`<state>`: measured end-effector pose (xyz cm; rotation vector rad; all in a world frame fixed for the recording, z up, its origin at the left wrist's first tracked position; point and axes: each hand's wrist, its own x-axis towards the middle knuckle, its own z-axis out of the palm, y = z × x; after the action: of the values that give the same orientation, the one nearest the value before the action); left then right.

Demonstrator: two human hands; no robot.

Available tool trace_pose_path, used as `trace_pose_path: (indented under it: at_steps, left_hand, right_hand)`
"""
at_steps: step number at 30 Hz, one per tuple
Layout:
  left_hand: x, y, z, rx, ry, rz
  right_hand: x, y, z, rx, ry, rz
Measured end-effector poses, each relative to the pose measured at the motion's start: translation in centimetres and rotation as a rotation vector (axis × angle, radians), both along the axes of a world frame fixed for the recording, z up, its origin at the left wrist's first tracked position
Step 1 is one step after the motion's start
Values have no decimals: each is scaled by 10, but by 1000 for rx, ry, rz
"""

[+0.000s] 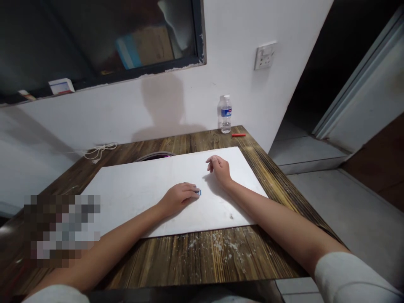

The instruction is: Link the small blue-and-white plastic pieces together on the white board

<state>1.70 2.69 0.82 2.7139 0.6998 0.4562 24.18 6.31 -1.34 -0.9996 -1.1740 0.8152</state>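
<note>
On a white board point(132, 193) laid over the table, my left hand point(178, 198) is closed at the fingertips on a small blue-edged piece point(198, 192). Most of that piece is covered by my fingers, so its kind does not show. My right hand point(220, 170) is just above the board, farther back and to the right. Its fingers are loosely bent and a little apart, with no object visible in them.
The board rests on a dark wooden table point(202, 256) with white crumbs near its front edge. At the back stand a water bottle point(226, 115) and a red marker point(238, 135). A white cord point(101, 149) lies back left. Behind the board shows a round dark rim point(154, 155).
</note>
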Motion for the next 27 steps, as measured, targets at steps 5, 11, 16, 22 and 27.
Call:
trace_pose_path:
  at_steps: [5,11,16,22,27]
  left_hand:
    - [-48,-10,6,48,77,134]
    - [-87,-24,9,-6,233,172]
    - [-73,-15,3,18,375,250]
    - [-10,18,-7,21,408,352]
    - [39,29,-2,-25,294,75]
  right_hand:
    - [-1,-1,-1,12,-37,5]
    - [-1,0,-1,-2,-48,7]
    - [-3,0,-1,10,-75,26]
    - [-4,0,-1,20,-82,20]
    - [-3,-1,0,4,-56,4]
